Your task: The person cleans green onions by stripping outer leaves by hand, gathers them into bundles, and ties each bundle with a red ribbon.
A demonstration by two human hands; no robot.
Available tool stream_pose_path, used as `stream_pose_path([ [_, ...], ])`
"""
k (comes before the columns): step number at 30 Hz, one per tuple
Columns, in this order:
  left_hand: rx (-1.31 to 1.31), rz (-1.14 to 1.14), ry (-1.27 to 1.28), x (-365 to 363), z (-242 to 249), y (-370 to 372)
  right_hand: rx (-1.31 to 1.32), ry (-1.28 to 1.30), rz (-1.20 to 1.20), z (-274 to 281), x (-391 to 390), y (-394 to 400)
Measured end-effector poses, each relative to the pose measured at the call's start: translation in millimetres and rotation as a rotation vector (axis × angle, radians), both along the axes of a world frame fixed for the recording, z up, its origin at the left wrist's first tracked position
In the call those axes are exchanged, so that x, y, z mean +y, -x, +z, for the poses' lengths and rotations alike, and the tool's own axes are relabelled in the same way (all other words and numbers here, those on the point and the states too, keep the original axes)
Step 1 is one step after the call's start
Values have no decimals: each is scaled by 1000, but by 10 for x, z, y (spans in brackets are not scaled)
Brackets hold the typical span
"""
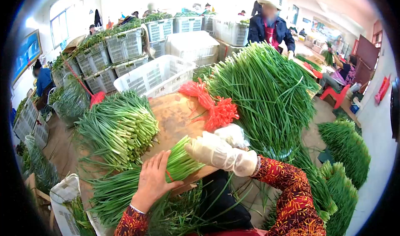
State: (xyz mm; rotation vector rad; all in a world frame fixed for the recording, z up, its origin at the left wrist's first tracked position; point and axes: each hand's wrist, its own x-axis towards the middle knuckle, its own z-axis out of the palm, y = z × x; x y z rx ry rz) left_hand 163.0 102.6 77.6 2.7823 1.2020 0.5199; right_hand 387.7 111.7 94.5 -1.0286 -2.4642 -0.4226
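A bundle of garlic chives (121, 190) lies along the near edge of the wooden board (173, 111), pale stalk ends to the right, with a thin red tie (169, 176) around it. Across this bundle rests my bare left hand (154, 180), its fingers on the far side and thumb on the near side. My right hand (212, 152), in a whitish glove, touches the pale stalk ends with fingers extended; the far side of its fingers is hidden. Beyond my left hand sits a pile of bundled chives (118, 130). Red ties (218, 113) lie heaped behind my right hand.
A large heap of chives (262, 94) rises at the right. A white crate (154, 75) stands behind the board, with stacked crates (125, 44) farther back. Another person (271, 28) stands beyond the heap. More chives (346, 148) lie on the floor at right.
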Motion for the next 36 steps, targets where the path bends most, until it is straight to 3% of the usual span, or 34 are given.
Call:
stream_pose_path([
  [2,6,-3,-16,0,-4,6,144,-1,34,-101,22,-13],
  [5,9,-8,-25,1,-3,2,320,384,54,-77,61,-31],
  [6,2,-7,-24,1,2,2,315,381,56,-37,100,-44],
  [8,4,-2,-21,-5,10,1,59,474,34,17,178,-55],
  [9,3,-5,-14,-10,8,3,53,469,36,-1,182,-51],
  [11,0,-7,-8,-4,21,-1,-83,195,-7,-85,155,-37],
  [16,-4,-11,0,16,-11,32,66,182,42,51,123,-68],
  [18,-10,-14,-1,27,-25,46,-3,282,-180,265,-1,-69],
  [23,-28,-16,-4,25,-44,49,-77,206,-204,351,-58,-165],
  [25,-33,-18,-19,26,-60,61,-102,272,-386,215,-30,-222],
  [26,-27,-15,-18,-9,-76,81,6,199,-374,-67,40,-330],
  [27,-21,-11,-16,33,-94,66,-142,249,-453,72,63,-296],
  [32,44,56,-34,-6,41,153,422,81,-211,-216,175,-509],
  [33,90,89,-40,-88,95,206,982,672,-307,134,-128,-357],
  [34,131,111,-61,-109,113,238,1304,782,-313,137,-261,-340],
  [36,134,121,25,-80,144,245,1135,658,-207,25,-586,-463],
])
